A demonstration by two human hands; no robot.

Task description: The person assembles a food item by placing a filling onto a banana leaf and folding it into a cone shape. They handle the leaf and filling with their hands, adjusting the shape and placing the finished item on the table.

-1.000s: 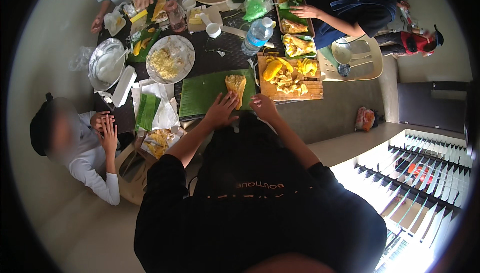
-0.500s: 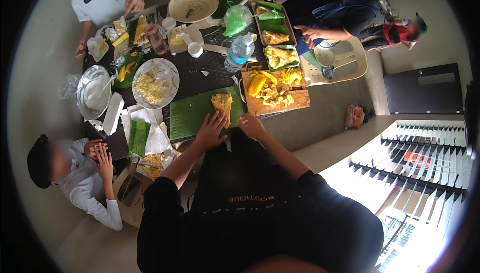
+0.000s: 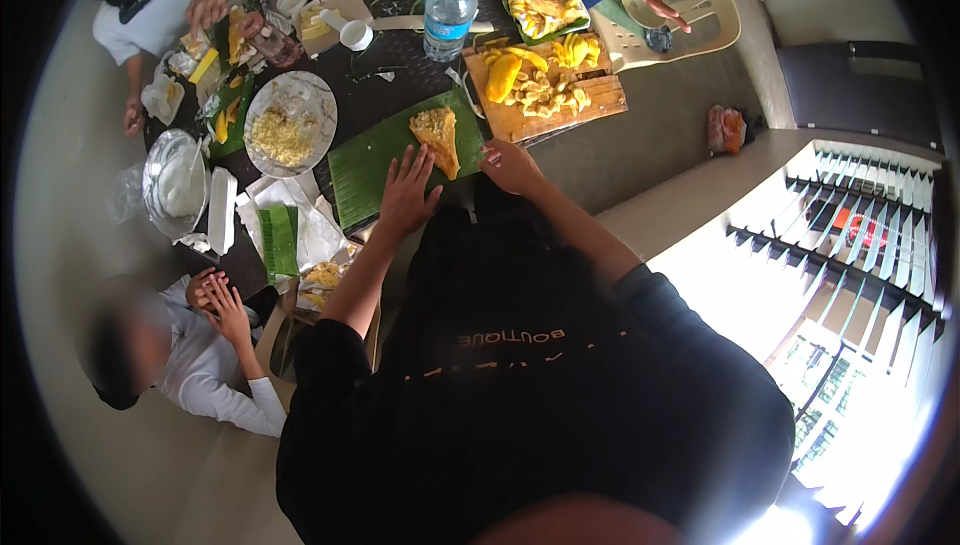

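Lying on a leaf [image 3: 370, 170] at the near edge of the table [image 3: 350, 95], a golden wrap [image 3: 435, 140] is seen right of the leaf's middle, its wide end turned to the far edge and its narrow end to the near one. The left hand [image 3: 405, 193] is held flat, fingers straight and slightly spread, with the fingertips laid at the wrap's left side. The right hand [image 3: 510, 165] is held at the leaf's near right corner, fingers half curled; whether the leaf is pinched cannot be told.

At the table's near right corner, a wooden board [image 3: 612, 102] is heaped with yellow fruit [image 3: 545, 90]. Behind it, a clear bottle [image 3: 449, 20] is stood upright, and another wrap [image 3: 545, 15] is set near the right edge. Left of the leaf, a round plate [image 3: 318, 105] is partly covered with pale yellow shreds [image 3: 283, 140]. At the left edge, a metal bowl [image 3: 152, 180] is placed beside a long white box [image 3: 222, 213]. Toward the near left corner, a leaf strip [image 3: 280, 242] is laid on white paper [image 3: 318, 235]; by that corner, a co-worker's hands [image 3: 220, 302] are held together.
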